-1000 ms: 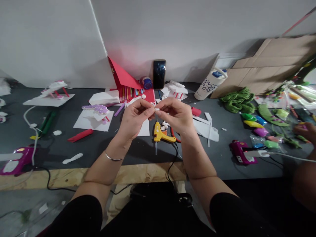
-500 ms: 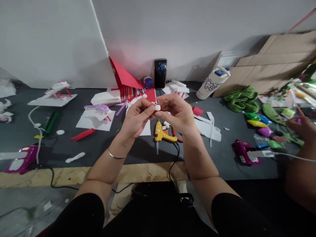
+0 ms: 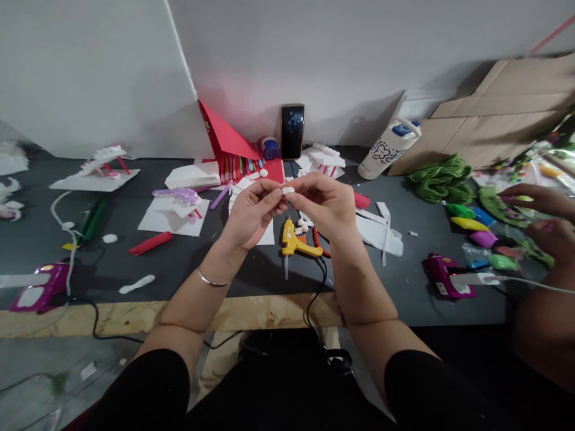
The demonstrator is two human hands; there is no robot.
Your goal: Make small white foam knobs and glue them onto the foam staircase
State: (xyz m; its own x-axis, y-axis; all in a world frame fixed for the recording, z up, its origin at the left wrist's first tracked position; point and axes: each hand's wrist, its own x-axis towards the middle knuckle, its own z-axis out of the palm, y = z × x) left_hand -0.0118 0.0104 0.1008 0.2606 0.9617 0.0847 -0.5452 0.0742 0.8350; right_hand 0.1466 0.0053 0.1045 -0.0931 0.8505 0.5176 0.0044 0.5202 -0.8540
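My left hand [image 3: 254,214] and my right hand [image 3: 327,206] meet over the middle of the table. Between their fingertips they pinch a small white clay piece [image 3: 288,190]; both hands are closed on it. Just below them lies a yellow glue gun [image 3: 294,242], with a clear glue stick out of its back. Small white lumps [image 3: 304,222] sit beside the gun, partly behind my right hand. White paper [image 3: 266,233] shows under my left hand. Behind the hands is a row of coloured clay sticks or pens [image 3: 238,167] by a red folder [image 3: 224,134].
A phone [image 3: 292,131] leans on the wall, near a patterned bottle [image 3: 386,149]. Small models [image 3: 177,206] on white card stand left. Purple power strips [image 3: 447,278] lie at both sides. At right, a co-worker's hands [image 3: 550,230] are over colourful clay packs [image 3: 469,224].
My right hand's fingers have closed in on the white clay piece, which has turned and now shows a flatter side. A second hand of the co-worker has come into view at right.
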